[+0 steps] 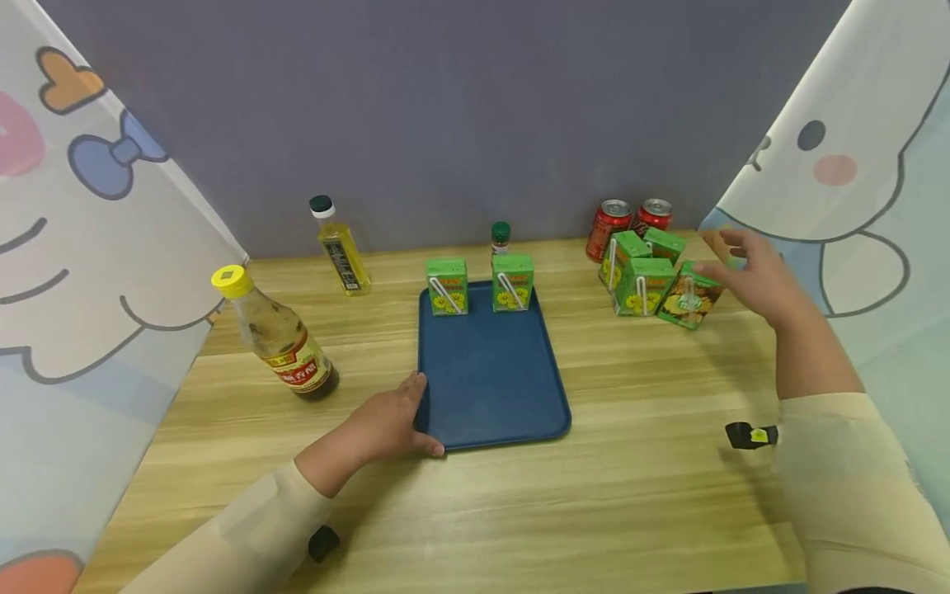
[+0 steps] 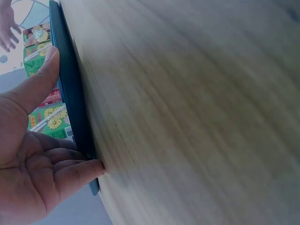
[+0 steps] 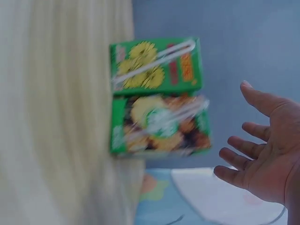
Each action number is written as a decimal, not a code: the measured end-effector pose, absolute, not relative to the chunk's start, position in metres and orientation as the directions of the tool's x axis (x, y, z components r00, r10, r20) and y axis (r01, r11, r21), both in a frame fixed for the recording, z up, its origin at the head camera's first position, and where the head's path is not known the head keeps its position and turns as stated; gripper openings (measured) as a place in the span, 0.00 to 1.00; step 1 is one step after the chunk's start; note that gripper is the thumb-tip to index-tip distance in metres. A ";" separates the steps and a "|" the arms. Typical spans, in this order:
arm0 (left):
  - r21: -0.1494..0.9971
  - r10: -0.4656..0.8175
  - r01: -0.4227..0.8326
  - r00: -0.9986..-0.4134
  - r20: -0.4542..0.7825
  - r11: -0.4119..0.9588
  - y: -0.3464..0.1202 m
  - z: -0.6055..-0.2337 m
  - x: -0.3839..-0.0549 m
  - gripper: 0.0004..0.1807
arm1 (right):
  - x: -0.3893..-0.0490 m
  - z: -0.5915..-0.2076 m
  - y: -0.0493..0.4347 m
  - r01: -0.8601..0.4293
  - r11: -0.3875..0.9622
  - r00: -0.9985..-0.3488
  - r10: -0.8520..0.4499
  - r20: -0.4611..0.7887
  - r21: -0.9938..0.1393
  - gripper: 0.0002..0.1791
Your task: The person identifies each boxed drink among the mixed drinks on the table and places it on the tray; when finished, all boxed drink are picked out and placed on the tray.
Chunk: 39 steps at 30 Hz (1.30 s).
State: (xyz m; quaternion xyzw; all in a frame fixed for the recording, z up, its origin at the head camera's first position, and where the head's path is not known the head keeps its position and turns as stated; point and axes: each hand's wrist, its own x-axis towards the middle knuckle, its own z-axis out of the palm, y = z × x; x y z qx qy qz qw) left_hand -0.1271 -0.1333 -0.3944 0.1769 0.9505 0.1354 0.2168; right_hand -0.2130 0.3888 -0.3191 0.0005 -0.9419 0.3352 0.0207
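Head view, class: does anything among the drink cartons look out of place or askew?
Yes: the brown-patterned carton, nearest the right hand, sits at an angle to the flower-print carton beside it, and its picture differs too. I see nothing spilled.

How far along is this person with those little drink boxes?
Done, it seems: two green drink boxes stand on the far end of the tray. In hand: the left hand touches the tray's near-left corner; the empty right hand hovers by four more boxes. Left, probably: those four, all off the tray.
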 end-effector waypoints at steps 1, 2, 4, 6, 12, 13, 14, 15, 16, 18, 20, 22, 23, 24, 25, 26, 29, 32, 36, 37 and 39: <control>0.333 0.394 0.276 -0.843 -0.367 0.902 -0.133 -0.394 -0.127 0.65 | -0.212 -0.323 0.393 -0.003 0.771 -1.000 0.017 0.025 -0.637 0.50; 0.334 0.393 0.274 -0.841 -0.371 0.902 -0.134 -0.394 -0.127 0.65 | -0.211 -0.328 0.396 0.009 0.762 -1.000 0.021 0.011 -0.647 0.52; 0.333 0.391 0.272 -0.840 -0.376 0.903 -0.134 -0.394 -0.127 0.66 | -0.211 -0.337 0.402 0.040 0.747 -0.999 0.032 -0.024 -0.664 0.55; 0.328 0.393 0.276 -0.840 -0.374 0.903 -0.134 -0.394 -0.127 0.66 | -0.212 -0.346 0.407 0.062 0.712 -0.998 0.036 -0.053 -0.699 0.56; 0.322 0.399 0.287 -0.839 -0.369 0.902 -0.133 -0.392 -0.129 0.65 | -0.214 -0.366 0.416 0.064 0.645 -0.998 0.026 -0.061 -0.761 0.52; 0.323 0.399 0.287 -0.839 -0.370 0.902 -0.133 -0.391 -0.129 0.65 | -0.214 -0.368 0.417 0.059 0.647 -0.998 0.028 -0.054 -0.760 0.50; 0.325 0.398 0.284 -0.838 -0.372 0.902 -0.133 -0.391 -0.129 0.65 | -0.213 -0.371 0.417 0.056 0.650 -0.998 0.035 -0.044 -0.758 0.48; 0.326 0.398 0.284 -0.838 -0.372 0.902 -0.133 -0.391 -0.129 0.65 | -0.213 -0.372 0.418 0.054 0.653 -0.998 0.042 -0.036 -0.756 0.46; 0.328 0.397 0.281 -0.839 -0.373 0.902 -0.133 -0.390 -0.130 0.65 | -0.212 -0.374 0.418 0.052 0.653 -0.998 0.048 -0.027 -0.755 0.44; 0.330 0.396 0.279 -0.838 -0.374 0.902 -0.132 -0.390 -0.130 0.65 | -0.209 -0.376 0.419 0.046 0.642 -0.998 0.058 -0.011 -0.765 0.40; 0.331 0.396 0.278 -0.839 -0.373 0.902 -0.132 -0.390 -0.129 0.65 | -0.207 -0.377 0.418 0.039 0.620 -0.998 0.065 0.001 -0.784 0.37; 0.330 0.393 0.275 -0.840 -0.374 0.903 -0.133 -0.391 -0.129 0.65 | -0.202 -0.378 0.417 0.035 0.606 -0.998 0.069 0.009 -0.795 0.35; 0.329 0.393 0.276 -0.841 -0.373 0.903 -0.133 -0.391 -0.129 0.65 | -0.200 -0.379 0.416 0.031 0.595 -0.997 0.070 0.013 -0.803 0.34; 0.330 0.393 0.277 -0.841 -0.371 0.903 -0.133 -0.391 -0.129 0.65 | -0.198 -0.379 0.415 0.029 0.592 -0.997 0.071 0.016 -0.805 0.34; 0.330 0.395 0.278 -0.842 -0.368 0.902 -0.133 -0.392 -0.129 0.65 | -0.195 -0.379 0.414 0.026 0.592 -0.997 0.073 0.021 -0.806 0.33; 0.331 0.396 0.280 -0.842 -0.366 0.901 -0.133 -0.392 -0.128 0.65 | -0.193 -0.379 0.413 0.019 0.595 -0.997 0.070 0.028 -0.803 0.33; 0.334 0.403 0.288 -0.842 -0.358 0.898 -0.134 -0.392 -0.128 0.65 | -0.186 -0.378 0.408 0.006 0.588 -0.997 0.062 0.038 -0.809 0.31; 0.335 0.405 0.290 -0.842 -0.356 0.897 -0.135 -0.393 -0.127 0.65 | -0.180 -0.374 0.400 0.001 0.597 -0.998 0.047 0.034 -0.802 0.31; 0.335 0.403 0.287 -0.842 -0.359 0.898 -0.135 -0.393 -0.127 0.66 | -0.175 -0.365 0.386 -0.001 0.621 -1.000 0.022 0.018 -0.784 0.33; 0.335 0.403 0.287 -0.841 -0.360 0.898 -0.135 -0.393 -0.127 0.65 | -0.175 -0.362 0.382 -0.005 0.620 -1.000 0.013 0.016 -0.785 0.33; 0.334 0.403 0.287 -0.841 -0.361 0.898 -0.135 -0.393 -0.127 0.65 | -0.175 -0.359 0.372 -0.020 0.610 -1.000 -0.008 0.019 -0.792 0.29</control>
